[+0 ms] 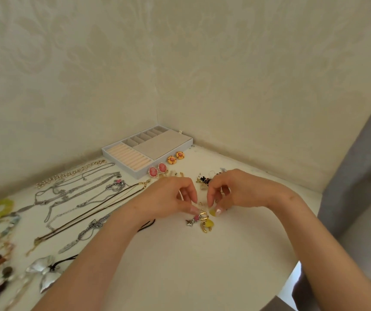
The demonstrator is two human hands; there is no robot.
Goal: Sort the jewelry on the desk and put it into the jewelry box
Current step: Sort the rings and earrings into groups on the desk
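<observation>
While both hands work low over the desk (180, 265) in the head view, I see the right hand (236, 194) pinching a yellow earring (212, 212). The left hand (171, 198) curls onto the gold pieces (203, 215) just beside it, but I cannot tell its grip. The jewelry box (117, 161) lies well beyond the fingertips, leftward and nearer the left hand.

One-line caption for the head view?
Left hand and right hand pinch charms on the desk; necklaces lie left, jewelry box by the wall.
</observation>
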